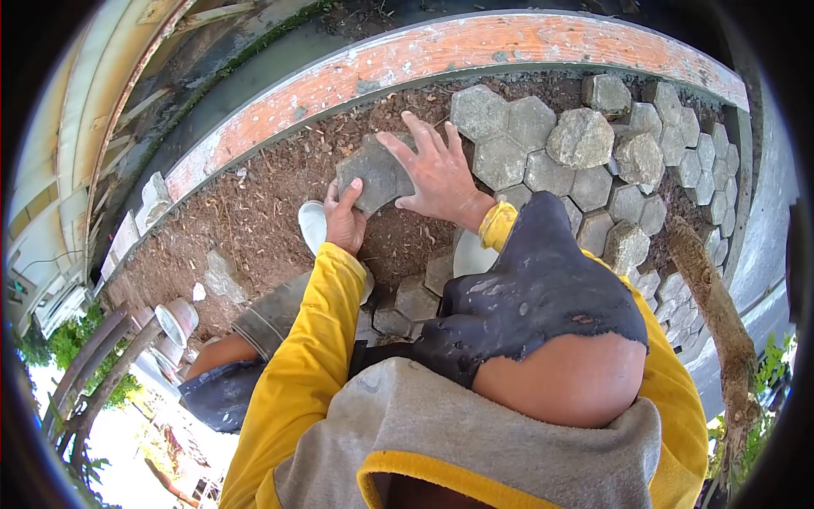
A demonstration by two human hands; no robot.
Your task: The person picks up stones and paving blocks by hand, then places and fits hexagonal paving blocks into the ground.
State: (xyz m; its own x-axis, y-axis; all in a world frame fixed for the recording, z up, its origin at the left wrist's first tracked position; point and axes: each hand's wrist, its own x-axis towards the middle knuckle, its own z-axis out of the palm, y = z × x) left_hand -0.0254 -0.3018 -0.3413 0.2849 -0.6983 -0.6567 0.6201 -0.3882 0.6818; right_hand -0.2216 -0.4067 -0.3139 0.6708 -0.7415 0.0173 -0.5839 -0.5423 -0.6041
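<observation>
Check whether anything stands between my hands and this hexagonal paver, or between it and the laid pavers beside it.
Nothing visible separates your left hand or right hand from the hexagonal paver. Only your right hand, above bare soil, shows between it and the laid pavers.

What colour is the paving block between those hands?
The block is grey; it shows best in the head view, the only one.

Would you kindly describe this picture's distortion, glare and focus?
Head view: fisheye distortion appears to bow the orange edging, with dark corners; head view: lower left blown out nearly white; head view: left hand, right hand and grey paver between them look reasonably sharp.
</observation>
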